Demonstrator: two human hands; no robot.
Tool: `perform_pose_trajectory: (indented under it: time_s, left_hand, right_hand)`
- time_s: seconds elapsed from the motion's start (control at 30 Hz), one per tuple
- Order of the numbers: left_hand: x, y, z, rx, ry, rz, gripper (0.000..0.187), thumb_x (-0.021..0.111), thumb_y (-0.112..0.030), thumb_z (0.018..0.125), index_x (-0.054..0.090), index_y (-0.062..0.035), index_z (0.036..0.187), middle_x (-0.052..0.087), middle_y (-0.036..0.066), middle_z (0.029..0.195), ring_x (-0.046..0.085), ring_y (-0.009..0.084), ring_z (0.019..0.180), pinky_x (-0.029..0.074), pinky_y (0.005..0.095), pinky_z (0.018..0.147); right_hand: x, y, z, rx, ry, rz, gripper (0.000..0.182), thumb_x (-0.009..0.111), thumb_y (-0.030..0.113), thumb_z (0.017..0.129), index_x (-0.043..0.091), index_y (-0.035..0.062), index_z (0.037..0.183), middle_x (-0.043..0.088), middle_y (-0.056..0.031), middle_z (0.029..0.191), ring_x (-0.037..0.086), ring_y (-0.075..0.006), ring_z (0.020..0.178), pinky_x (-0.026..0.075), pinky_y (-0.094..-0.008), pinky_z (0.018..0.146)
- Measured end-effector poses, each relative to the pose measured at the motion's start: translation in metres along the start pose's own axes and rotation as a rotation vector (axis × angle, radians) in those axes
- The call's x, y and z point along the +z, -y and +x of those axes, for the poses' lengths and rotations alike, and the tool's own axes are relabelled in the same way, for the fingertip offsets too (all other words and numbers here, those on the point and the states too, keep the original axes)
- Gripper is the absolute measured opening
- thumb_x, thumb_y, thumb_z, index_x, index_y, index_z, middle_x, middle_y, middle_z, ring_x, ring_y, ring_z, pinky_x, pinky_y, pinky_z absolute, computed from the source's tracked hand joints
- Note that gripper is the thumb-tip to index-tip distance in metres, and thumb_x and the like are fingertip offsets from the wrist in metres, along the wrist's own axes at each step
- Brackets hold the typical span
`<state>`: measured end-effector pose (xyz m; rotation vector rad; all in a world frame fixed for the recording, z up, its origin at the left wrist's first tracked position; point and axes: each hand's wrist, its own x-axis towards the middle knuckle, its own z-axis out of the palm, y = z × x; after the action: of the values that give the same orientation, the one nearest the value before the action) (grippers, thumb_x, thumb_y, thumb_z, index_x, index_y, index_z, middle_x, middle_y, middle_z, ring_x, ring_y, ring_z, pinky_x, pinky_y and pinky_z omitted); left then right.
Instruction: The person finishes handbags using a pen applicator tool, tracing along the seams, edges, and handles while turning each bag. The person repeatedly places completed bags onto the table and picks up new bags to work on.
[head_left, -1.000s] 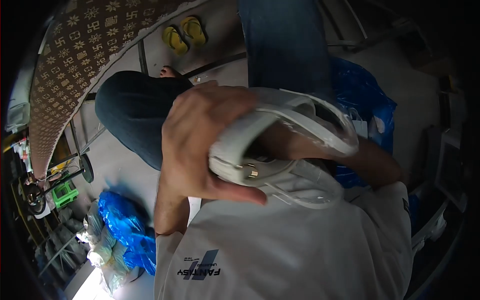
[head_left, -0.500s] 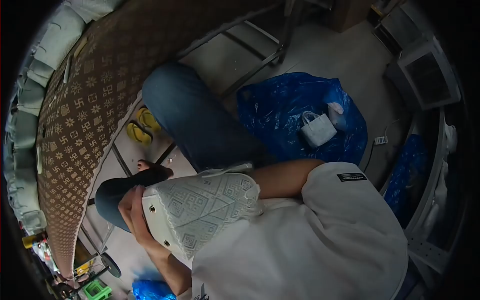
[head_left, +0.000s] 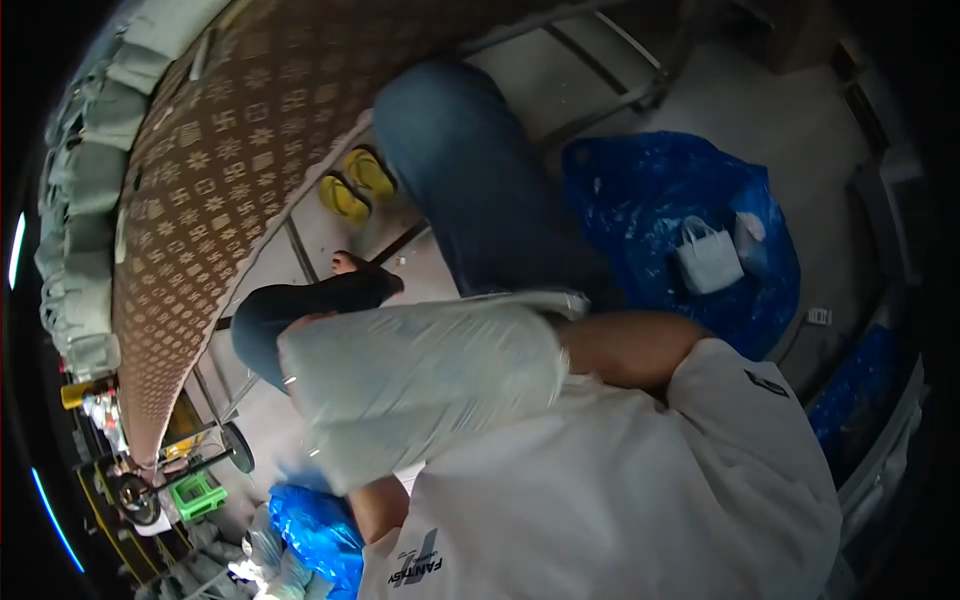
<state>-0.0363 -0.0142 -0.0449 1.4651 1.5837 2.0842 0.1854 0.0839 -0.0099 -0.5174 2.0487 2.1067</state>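
A pale handbag (head_left: 430,375) with a faint silvery pattern lies across my lap, smeared by motion. My left hand (head_left: 312,320) is mostly hidden behind its far left edge, where a bit of the fingers shows closed on the bag. The left forearm emerges below the bag's lower corner. From the right sleeve, my right forearm (head_left: 635,350) reaches to the bag's right end. The right hand itself is hidden by the bag, so its fingers cannot be made out. A strap or handle (head_left: 560,300) runs along the bag's upper edge.
A small white handbag (head_left: 710,260) sits on a blue plastic sheet (head_left: 620,190) on the floor. Yellow flip-flops (head_left: 345,198) lie beside the cloth-covered table (head_left: 240,190), which bears a row of pale bags (head_left: 95,240). Lower left are a green stool (head_left: 198,494) and blue plastic (head_left: 315,530).
The bag has turned and moved, covering most of my left hand, which showed plainly on its edge before. My view has shifted, so the surroundings sit elsewhere in it.
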Motion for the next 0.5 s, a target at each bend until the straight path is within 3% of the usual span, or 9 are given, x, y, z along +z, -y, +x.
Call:
perform_pose_trajectory:
  time_s: [0.03,0.1,0.2,0.27,0.3,0.37,0.4,0.43,0.5]
  left_hand:
    - [0.015,-0.059,0.017,-0.152,0.238,0.278,0.075,0.082,-0.041,0.073,0.054,0.004,0.126,0.056,0.019,0.115,0.056,0.0316,0.106,0.042,0.0414,0.098]
    - [0.02,-0.072,0.027,-0.14,0.567,0.234,0.118,0.095,-0.058,0.044,0.05,0.0041,0.135,0.049,0.02,0.13,0.051,0.033,0.119,0.035,0.0431,0.108]
    - [0.047,-0.101,0.013,-0.327,0.216,-0.21,0.128,0.092,-0.069,0.041,0.049,0.0044,0.136,0.051,0.022,0.127,0.052,0.0347,0.118,0.034,0.0458,0.108]
    - [0.027,-0.101,0.033,-0.039,0.661,0.106,0.133,0.089,-0.075,0.039,0.048,0.0047,0.137,0.054,0.025,0.126,0.054,0.036,0.117,0.037,0.0463,0.107]
    - [0.028,-0.099,0.026,-0.04,0.627,0.128,0.133,0.089,-0.075,0.039,0.048,0.0047,0.137,0.054,0.025,0.126,0.054,0.036,0.117,0.037,0.0463,0.107]
    - [0.041,-0.079,-0.01,-0.953,0.339,0.16,0.114,0.068,-0.081,0.07,0.046,0.0068,0.138,0.056,0.021,0.132,0.055,0.0306,0.121,0.041,0.0395,0.105]
    - [0.034,-0.077,-0.056,-1.206,0.148,-0.151,0.108,0.061,-0.078,0.08,0.04,0.0081,0.142,0.052,0.018,0.139,0.051,0.027,0.128,0.039,0.0385,0.108]
    - [0.037,-0.069,-0.056,-0.972,0.195,-0.334,0.108,0.062,-0.076,0.081,0.037,0.0078,0.145,0.048,0.018,0.143,0.047,0.0271,0.132,0.037,0.0387,0.11]
    - [0.042,-0.074,-0.018,-0.565,0.339,-0.322,0.108,0.063,-0.072,0.084,0.03,0.0075,0.15,0.039,0.019,0.152,0.037,0.028,0.14,0.031,0.0396,0.115]
  right_hand:
    - [0.008,-0.007,0.002,-0.009,-0.004,-0.073,0.041,0.066,0.021,0.095,0.058,0.0013,0.13,0.063,-0.0129,0.124,0.057,-0.0208,0.119,0.043,-0.0355,0.106]
    - [0.015,-0.015,0.007,-0.043,-0.02,-0.177,0.041,0.066,0.022,0.095,0.058,0.0012,0.13,0.063,-0.0128,0.124,0.057,-0.0207,0.119,0.043,-0.0354,0.106]
    - [-0.003,-0.016,0.015,-0.108,-0.126,-0.286,0.041,0.066,0.022,0.095,0.058,0.0011,0.13,0.062,-0.0128,0.124,0.057,-0.0206,0.119,0.043,-0.0353,0.105]
    - [-0.005,-0.014,0.014,-0.139,-0.168,-0.391,0.041,0.065,0.022,0.095,0.058,0.001,0.13,0.062,-0.0128,0.124,0.057,-0.0205,0.119,0.043,-0.0352,0.105]
    - [-0.001,-0.004,0.001,-0.155,-0.187,-0.445,0.041,0.065,0.022,0.095,0.058,0.0009,0.13,0.062,-0.0128,0.124,0.057,-0.0204,0.119,0.043,-0.0352,0.105]
    - [0.025,0.045,-0.066,-0.185,-0.241,-0.56,0.041,0.065,0.022,0.096,0.058,0.0009,0.13,0.062,-0.0128,0.124,0.057,-0.0204,0.119,0.043,-0.0351,0.105]
    - [0.013,0.111,-0.17,-0.196,-0.27,-0.623,0.041,0.065,0.022,0.096,0.058,0.0008,0.13,0.062,-0.0128,0.124,0.057,-0.0203,0.119,0.043,-0.0351,0.105]
    - [0.011,0.159,-0.247,-0.197,-0.291,-0.702,0.041,0.065,0.022,0.096,0.058,0.0008,0.13,0.062,-0.0128,0.124,0.057,-0.0203,0.119,0.043,-0.0351,0.105]
    - [0.025,0.117,-0.169,-0.158,-0.339,-0.899,0.041,0.065,0.022,0.096,0.058,0.0007,0.13,0.062,-0.0128,0.124,0.057,-0.0202,0.119,0.043,-0.035,0.104]
